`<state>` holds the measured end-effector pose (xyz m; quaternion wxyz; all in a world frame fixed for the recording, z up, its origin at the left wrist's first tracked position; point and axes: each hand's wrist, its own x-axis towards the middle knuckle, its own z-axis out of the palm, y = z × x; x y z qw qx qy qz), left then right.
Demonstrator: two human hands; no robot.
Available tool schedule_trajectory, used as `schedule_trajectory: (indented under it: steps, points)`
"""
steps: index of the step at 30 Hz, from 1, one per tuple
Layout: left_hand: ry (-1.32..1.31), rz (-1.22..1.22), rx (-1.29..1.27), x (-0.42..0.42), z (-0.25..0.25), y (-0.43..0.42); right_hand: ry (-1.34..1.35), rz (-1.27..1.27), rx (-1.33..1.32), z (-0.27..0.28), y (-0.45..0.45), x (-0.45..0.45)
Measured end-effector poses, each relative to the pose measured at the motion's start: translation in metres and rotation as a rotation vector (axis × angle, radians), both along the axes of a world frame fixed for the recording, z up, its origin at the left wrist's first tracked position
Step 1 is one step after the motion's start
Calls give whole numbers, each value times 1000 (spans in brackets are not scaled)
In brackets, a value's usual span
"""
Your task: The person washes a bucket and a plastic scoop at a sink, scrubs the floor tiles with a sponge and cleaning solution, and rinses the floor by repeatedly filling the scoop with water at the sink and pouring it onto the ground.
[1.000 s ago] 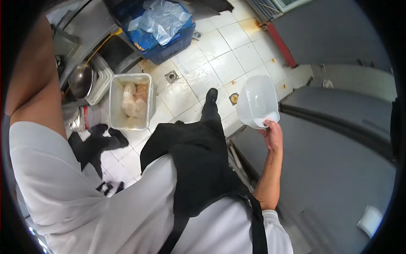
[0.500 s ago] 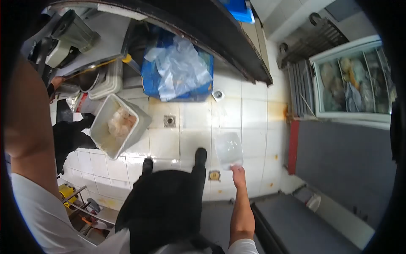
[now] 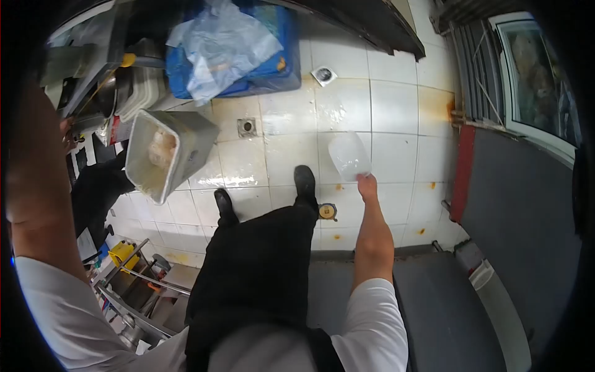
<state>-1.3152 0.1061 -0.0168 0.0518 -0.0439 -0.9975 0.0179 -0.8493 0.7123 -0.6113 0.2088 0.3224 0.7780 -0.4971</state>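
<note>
My right hand [image 3: 367, 187] is closed on the near edge of a translucent white plastic container [image 3: 349, 155], held out over the tiled floor. My left arm reaches up along the left edge of the view, and its hand falls outside the picture. Left of my feet stands a tall white plastic bin [image 3: 193, 139] with pale, pinkish contents [image 3: 162, 149], perhaps bagged; I cannot tell exactly what they are.
A blue crate [image 3: 291, 59] covered by a plastic sheet [image 3: 226, 46] sits ahead. Floor drains [image 3: 246, 128] mark the white tiles. A co-worker in black [image 3: 102, 192] is at left. A glass-topped freezer [image 3: 542, 87] and grey counter [image 3: 514, 198] lie right; a yellow thing [image 3: 124, 254] is behind-left.
The view has shifted, so the crate and bin sit higher and further left. My right hand still grips the container, which now appears more tilted.
</note>
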Motion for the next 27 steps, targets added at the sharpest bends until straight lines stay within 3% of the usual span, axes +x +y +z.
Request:
schedule_trajectory:
  steps: [3, 4, 9, 10, 12, 15, 16, 20, 24, 27]
  points:
    - [15, 10, -2, -4, -15, 19, -148, 78, 138, -14, 16, -3]
    - [29, 14, -12, -7, -16, 31, -158, 81, 87, -21, 22, -5]
    - [44, 31, -5, -8, -40, 56, -133, 228, 347, -74, 47, 2]
    - [43, 18, -1, -11, -47, 63, -112, 569, 350, -90, 60, 6]
    - [34, -6, 18, -12, -64, 78, -227, 252, 343, -97, 63, -1]
    - [163, -39, 85, 7, -56, 102, -166, 245, 490, -103, 79, -17]
    - [186, -72, 117, 12, -62, 114, -263, 223, 428, -83, 79, -31]
    - [270, -219, 359, 50, -79, 166, -359, 219, 466, -103, 88, -61]
    - [46, -312, 772, 99, -137, 198, -365, 345, 566, -134, 96, -88]
    - [-427, -175, 1162, 156, -212, 197, -431, 442, 553, -145, 87, -109]
